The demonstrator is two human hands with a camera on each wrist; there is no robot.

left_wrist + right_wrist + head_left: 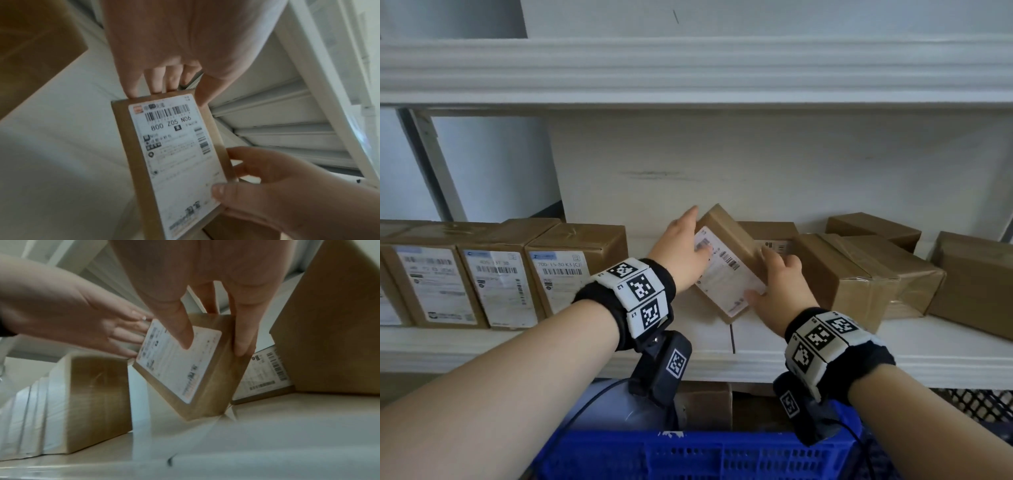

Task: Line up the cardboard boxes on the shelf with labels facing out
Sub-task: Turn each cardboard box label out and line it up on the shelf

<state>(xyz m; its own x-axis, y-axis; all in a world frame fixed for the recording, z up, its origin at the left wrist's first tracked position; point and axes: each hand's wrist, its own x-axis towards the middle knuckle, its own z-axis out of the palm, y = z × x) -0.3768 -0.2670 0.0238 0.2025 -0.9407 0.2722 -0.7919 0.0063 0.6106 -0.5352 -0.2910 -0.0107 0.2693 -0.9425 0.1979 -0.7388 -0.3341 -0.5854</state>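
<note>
White, ribbed metal shelving (893,356) is seen from above, its pale board scuffed and seamed near the middle. At the centre of the shelf, a small cardboard box (726,263) is held tilted on one lower corner, its white shipping label (726,274) turned toward the camera. The box is gripped at its upper left edge by the left hand (681,250), fingertips on the label and index finger stretched over the top. Its right side is clasped by the right hand (777,287), thumb pressed on the label, fingers wrapped around the smooth, taped brown face. To the left, a tidy row of upright boxes (493,281) is lined up, labels facing out. To the right, plain brown boxes (859,277) are left askew, their tape wrinkled and glossy. Below the shelf edge, a blue plastic crate (688,455) with a slotted wall is visible.
</note>
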